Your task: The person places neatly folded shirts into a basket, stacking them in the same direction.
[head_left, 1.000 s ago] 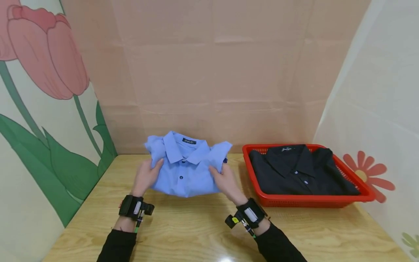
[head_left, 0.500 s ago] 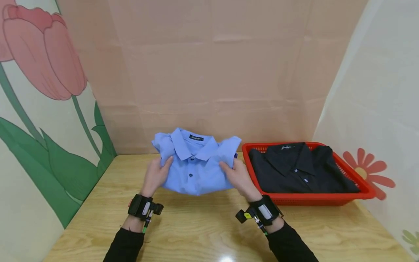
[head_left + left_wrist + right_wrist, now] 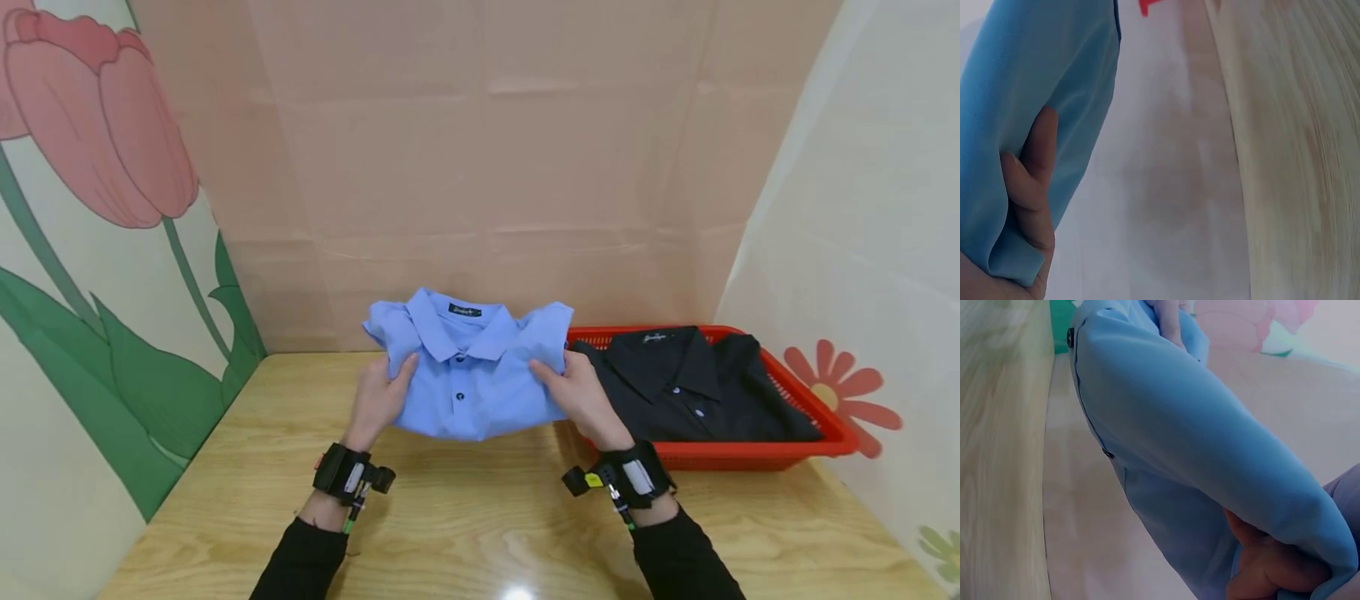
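Observation:
A folded light blue shirt (image 3: pixel 480 383) with its collar up front hangs above the table, held at both sides. My left hand (image 3: pixel 377 398) grips its left side, thumb on the front; in the left wrist view, fingers (image 3: pixel 1035 187) curl behind the cloth. On the shirt's right side my right hand (image 3: pixel 588 398) holds it the same way, and the right wrist view shows fingers (image 3: pixel 1272 565) tucked under the fabric. The shirt's right edge overlaps the near left corner of a red basket (image 3: pixel 750 454) in the head view.
Inside the basket lies a folded black shirt (image 3: pixel 675 392), collar facing up. The wooden table (image 3: pixel 465 525) runs back to a brown-papered wall (image 3: pixel 487 167). Printed sheets with a tulip (image 3: pixel 112 125) and a red flower (image 3: pixel 840 396) flank the sides.
Both hands have carried the blue shirt to the right and slightly up, toward the basket. The grip on it looks the same. The black shirt and basket have stayed put.

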The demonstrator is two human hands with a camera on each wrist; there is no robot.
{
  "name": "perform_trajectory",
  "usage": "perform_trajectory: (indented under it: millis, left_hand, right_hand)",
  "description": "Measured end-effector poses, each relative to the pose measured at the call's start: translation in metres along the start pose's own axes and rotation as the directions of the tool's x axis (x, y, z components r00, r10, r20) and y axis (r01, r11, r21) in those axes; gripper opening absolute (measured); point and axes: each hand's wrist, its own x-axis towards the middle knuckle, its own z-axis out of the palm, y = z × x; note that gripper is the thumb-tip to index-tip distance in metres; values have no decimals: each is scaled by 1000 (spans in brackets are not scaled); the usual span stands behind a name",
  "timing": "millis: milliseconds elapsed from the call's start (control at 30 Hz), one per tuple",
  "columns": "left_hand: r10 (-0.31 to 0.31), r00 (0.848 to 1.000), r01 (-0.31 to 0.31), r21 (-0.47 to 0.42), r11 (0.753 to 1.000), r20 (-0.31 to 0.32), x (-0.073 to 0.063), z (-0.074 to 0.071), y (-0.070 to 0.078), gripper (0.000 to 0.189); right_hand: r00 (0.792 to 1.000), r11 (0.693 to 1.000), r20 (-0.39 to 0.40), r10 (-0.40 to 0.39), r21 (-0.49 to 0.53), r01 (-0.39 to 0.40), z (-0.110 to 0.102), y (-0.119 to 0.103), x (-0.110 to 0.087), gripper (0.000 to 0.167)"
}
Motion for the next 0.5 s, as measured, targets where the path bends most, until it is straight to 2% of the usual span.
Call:
perform_trajectory:
  millis: [200, 333, 500]
  left_hand:
    - [-4, 1000, 4, -19, 1000, -7, -2, 16, 7, 37]
    - [4, 1000, -4, -54, 999, 4, -1, 26, 12, 38]
    - [27, 1000, -26, -93, 995, 12, 1, 37, 21, 37]
  right_hand:
    - [998, 998, -16, 57, 0, -57, -17, 2, -1, 50]
    - [997, 998, -45, 57, -20, -58, -29, 4, 0, 53]
    - [998, 998, -37, 57, -29, -58, -45, 9, 2, 55]
